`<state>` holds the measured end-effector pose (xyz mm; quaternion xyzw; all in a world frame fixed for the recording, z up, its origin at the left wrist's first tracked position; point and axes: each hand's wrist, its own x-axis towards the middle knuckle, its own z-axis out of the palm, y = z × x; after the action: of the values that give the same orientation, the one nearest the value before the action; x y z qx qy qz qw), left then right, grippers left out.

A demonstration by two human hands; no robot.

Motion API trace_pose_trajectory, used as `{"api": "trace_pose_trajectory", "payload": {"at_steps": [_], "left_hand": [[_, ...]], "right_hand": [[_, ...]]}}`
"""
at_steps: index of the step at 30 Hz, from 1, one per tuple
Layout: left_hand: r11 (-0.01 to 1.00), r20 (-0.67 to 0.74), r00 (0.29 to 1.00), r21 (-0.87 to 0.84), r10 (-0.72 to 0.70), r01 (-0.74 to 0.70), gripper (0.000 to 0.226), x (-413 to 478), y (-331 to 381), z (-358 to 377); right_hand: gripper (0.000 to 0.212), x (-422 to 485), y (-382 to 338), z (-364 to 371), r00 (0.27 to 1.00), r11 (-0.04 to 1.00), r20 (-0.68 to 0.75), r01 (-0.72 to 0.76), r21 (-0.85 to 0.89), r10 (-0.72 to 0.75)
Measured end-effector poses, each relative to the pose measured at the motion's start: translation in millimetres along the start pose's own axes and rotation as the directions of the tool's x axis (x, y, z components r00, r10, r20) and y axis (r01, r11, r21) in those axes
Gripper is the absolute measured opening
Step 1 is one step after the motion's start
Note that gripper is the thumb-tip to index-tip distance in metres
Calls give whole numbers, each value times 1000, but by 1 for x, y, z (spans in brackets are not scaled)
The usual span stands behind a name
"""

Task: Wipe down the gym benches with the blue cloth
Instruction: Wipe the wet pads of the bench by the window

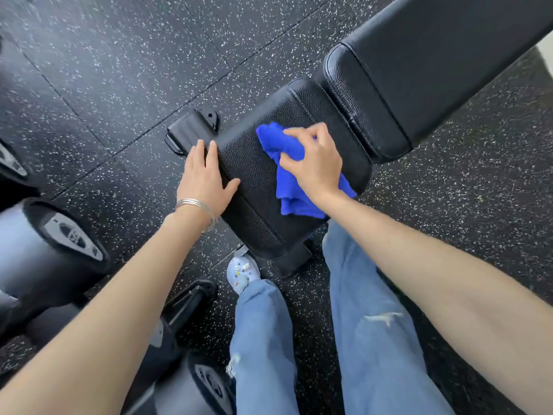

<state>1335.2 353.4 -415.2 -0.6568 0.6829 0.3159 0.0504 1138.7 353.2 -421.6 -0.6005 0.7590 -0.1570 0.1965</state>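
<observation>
A black padded gym bench runs from the centre to the upper right; its seat pad (254,166) is nearest me and the longer back pad (419,70) lies beyond it. My right hand (314,163) presses a bunched blue cloth (287,187) onto the seat pad, fingers closed over it. The cloth spreads out from under the hand toward the pad's right edge. My left hand (206,178) lies flat on the seat pad's left edge, fingers apart, holding nothing. Thin bracelets circle that wrist.
Black speckled rubber floor (119,70) surrounds the bench. The bench's foot bracket (191,130) sticks out on the left. Large dumbbells (51,244) lie at the left and lower left. My legs in blue jeans (359,310) and a pale shoe (242,272) stand against the seat's near end.
</observation>
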Motion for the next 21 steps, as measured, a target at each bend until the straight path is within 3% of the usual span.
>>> {"api": "trace_pose_trajectory", "payload": {"at_steps": [3,6,8,17,21], "left_hand": [[998,-22,999,42,-45,46,81,5,9,1],[989,-43,994,108,-98,102,80,13,26,6],[980,-63,989,140,-136,143,77,19,37,7],[972,-71,982,143,-175,184,73,62,90,10],[975,-47,981,114,-188,193,73,77,116,11]], "right_hand": [[41,51,-3,-9,997,995,60,60,-80,-55],[38,68,14,-25,947,927,139,313,-209,-289],[35,71,36,-31,916,889,108,401,-221,-386],[36,66,142,-83,947,915,33,318,-248,-320],[40,56,153,-86,977,952,64,213,-220,-204]]}}
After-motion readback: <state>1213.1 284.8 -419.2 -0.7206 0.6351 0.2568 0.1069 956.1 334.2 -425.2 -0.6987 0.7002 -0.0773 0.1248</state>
